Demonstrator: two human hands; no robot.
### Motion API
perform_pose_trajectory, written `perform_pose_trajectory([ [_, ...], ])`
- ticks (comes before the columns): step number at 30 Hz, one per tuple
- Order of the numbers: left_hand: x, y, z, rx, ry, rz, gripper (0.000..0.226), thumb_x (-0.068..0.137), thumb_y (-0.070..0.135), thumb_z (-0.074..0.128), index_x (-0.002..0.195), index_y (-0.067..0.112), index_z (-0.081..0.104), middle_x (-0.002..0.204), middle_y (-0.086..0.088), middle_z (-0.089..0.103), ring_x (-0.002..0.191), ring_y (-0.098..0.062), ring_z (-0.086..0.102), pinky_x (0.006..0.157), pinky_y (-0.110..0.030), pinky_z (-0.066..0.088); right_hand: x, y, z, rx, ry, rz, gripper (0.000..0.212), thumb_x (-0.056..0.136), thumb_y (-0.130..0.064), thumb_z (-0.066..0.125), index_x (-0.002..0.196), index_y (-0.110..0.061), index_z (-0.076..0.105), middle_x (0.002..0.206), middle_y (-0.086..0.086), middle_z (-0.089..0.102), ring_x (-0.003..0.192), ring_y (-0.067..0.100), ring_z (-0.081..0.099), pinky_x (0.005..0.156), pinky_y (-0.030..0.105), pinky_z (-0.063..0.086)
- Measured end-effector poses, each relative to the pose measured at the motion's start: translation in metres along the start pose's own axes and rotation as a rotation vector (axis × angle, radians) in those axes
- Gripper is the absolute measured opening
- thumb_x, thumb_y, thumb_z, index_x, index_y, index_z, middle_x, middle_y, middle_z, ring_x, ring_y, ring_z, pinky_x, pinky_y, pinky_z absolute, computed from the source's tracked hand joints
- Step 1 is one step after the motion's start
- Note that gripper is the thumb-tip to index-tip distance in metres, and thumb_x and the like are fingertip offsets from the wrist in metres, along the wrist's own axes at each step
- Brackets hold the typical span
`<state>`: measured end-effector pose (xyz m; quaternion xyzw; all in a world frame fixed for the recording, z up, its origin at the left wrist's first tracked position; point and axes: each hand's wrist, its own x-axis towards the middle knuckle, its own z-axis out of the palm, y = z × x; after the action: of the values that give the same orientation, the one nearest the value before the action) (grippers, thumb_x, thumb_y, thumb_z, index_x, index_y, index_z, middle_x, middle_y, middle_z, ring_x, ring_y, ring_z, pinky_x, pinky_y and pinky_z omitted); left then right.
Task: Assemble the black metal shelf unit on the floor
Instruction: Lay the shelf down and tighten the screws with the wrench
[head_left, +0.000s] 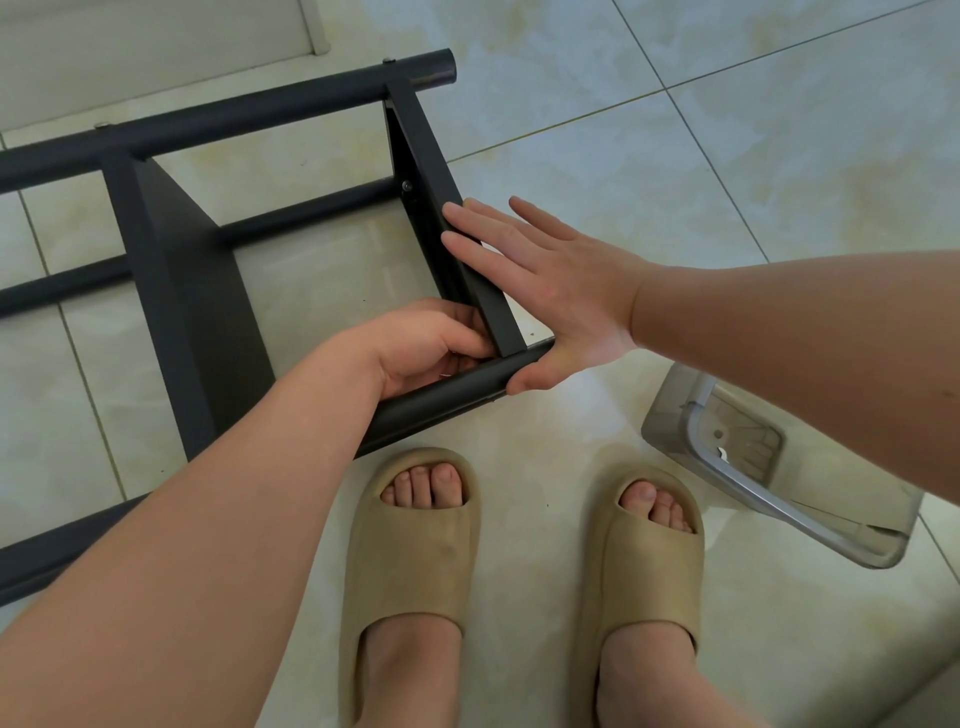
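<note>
The black metal shelf unit (171, 291) lies on its side on the tiled floor, with round posts and flat shelf panels joined. My right hand (540, 291) lies flat with straight fingers against the outer face of the end shelf panel (415, 150), thumb touching the tip of the near post (441, 395). My left hand (431, 345) is curled at the inside corner where that panel meets the near post, fingers pinching something small there that I cannot make out.
My two feet in tan slippers (410, 566) stand just in front of the near post. A clear plastic container (769, 467) lies on the floor at the right. A white wall or door base (156, 26) runs along the top left.
</note>
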<state>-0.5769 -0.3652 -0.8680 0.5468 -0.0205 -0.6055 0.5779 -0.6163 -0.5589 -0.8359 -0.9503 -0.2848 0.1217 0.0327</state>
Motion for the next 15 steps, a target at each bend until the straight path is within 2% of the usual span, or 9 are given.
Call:
perform_pose_trajectory([
  [3, 0.0002, 0.001, 0.0003, 0.004, -0.022, -0.039, 0.02, 0.091, -0.005, 0.05, 0.097, 0.003, 0.067, 0.091, -0.016, 0.071, 0.08, -0.025, 0.07, 0.077, -0.035, 0.059, -0.0001, -0.0001, 0.0006, 0.001, 0.005, -0.001, 0.129, 0.071, -0.088, 0.044, 0.161, -0.008, 0.0, 0.169, 0.015, -0.004, 0.157, 0.028, -0.004, 0.126, 0.048, -0.003],
  [6, -0.0027, 0.0022, 0.0021, 0.098, -0.056, -0.117, 0.026, 0.095, 0.009, 0.05, 0.085, 0.012, 0.074, 0.078, -0.007, 0.071, 0.066, -0.015, 0.067, 0.058, -0.025, 0.055, -0.0001, -0.0002, 0.0006, 0.0, 0.002, 0.0, 0.129, 0.071, -0.088, 0.043, 0.162, -0.008, -0.001, 0.169, 0.014, -0.004, 0.157, 0.028, -0.005, 0.126, 0.048, -0.004],
  [8, -0.0026, 0.0014, 0.0027, 0.137, -0.019, -0.087, 0.023, 0.096, 0.007, 0.052, 0.086, 0.01, 0.072, 0.073, -0.007, 0.071, 0.062, -0.015, 0.067, 0.055, -0.024, 0.054, -0.0001, -0.0001, 0.0002, 0.001, 0.0, -0.001, 0.129, 0.071, -0.089, 0.043, 0.161, -0.008, 0.0, 0.169, 0.015, -0.004, 0.157, 0.028, -0.005, 0.126, 0.049, -0.003],
  [11, -0.0007, -0.0003, 0.0019, 0.112, 0.04, -0.037, 0.016, 0.093, -0.003, 0.053, 0.095, 0.001, 0.069, 0.08, -0.015, 0.072, 0.068, -0.021, 0.071, 0.064, -0.029, 0.06, -0.0002, -0.0002, -0.0001, -0.002, 0.003, -0.001, 0.129, 0.071, -0.088, 0.043, 0.161, -0.008, 0.0, 0.169, 0.015, -0.004, 0.157, 0.028, -0.005, 0.126, 0.05, -0.002],
  [15, 0.0001, -0.0011, 0.0012, 0.064, 0.038, -0.03, 0.018, 0.093, -0.008, 0.051, 0.096, -0.002, 0.067, 0.089, -0.019, 0.072, 0.074, -0.025, 0.072, 0.073, -0.033, 0.06, 0.0, -0.0001, 0.0, -0.001, 0.003, -0.001, 0.129, 0.071, -0.088, 0.044, 0.161, -0.008, 0.0, 0.169, 0.015, -0.004, 0.157, 0.028, -0.004, 0.126, 0.05, -0.001],
])
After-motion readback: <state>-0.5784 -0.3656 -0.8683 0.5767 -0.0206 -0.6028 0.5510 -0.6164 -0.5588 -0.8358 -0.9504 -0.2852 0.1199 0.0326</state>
